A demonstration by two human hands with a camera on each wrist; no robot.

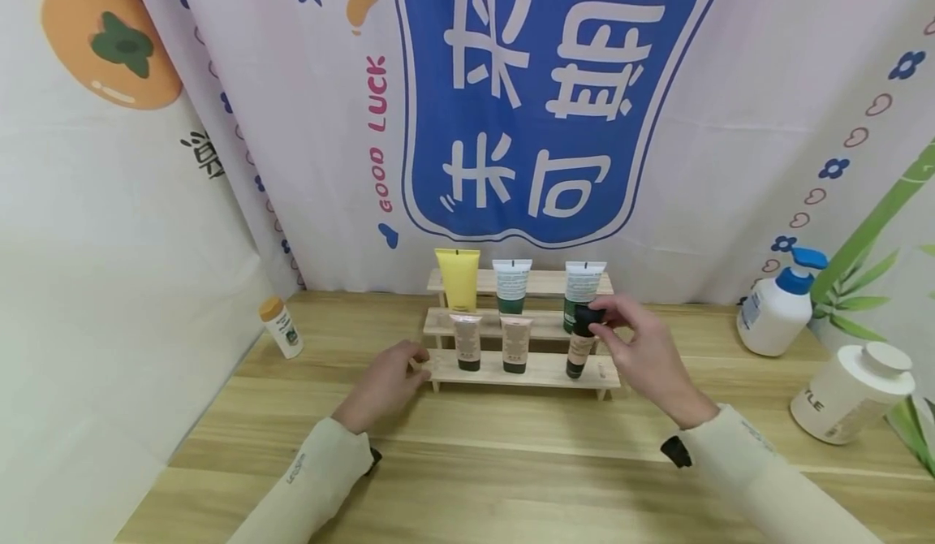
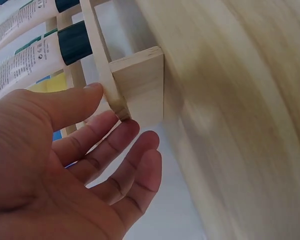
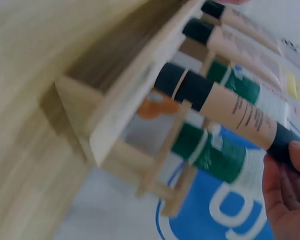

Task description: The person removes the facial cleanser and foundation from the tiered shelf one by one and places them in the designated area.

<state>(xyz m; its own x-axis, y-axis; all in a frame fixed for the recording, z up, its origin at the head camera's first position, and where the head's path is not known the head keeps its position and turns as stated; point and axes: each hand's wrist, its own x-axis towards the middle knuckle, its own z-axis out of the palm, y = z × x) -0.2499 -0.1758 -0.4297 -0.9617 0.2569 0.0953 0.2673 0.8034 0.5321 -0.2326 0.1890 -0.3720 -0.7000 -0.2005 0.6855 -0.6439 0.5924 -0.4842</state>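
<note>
A three-tier wooden display rack (image 1: 540,369) stands against the curtain. My left hand (image 1: 385,383) pinches the left end of its bottom shelf, thumb on top and fingertips beneath in the left wrist view. With thumb and fingers, my right hand (image 1: 646,357) grips the black upper end of a beige cosmetic bottle (image 3: 240,111). The bottle leans slightly, its black lower end right at the bottom shelf's right part. Two beige tubes (image 1: 467,343) with dark caps stand on the same shelf. Behind them are a yellow tube (image 1: 458,278) and two white-and-green tubes (image 1: 513,280).
On the left of the wooden table (image 1: 467,479) stands a small white bottle (image 1: 283,330) with an orange cap. To the right are a white pump bottle (image 1: 774,317) with a blue top and a white lidded jar (image 1: 847,398). A printed curtain (image 1: 329,162) hangs behind the rack.
</note>
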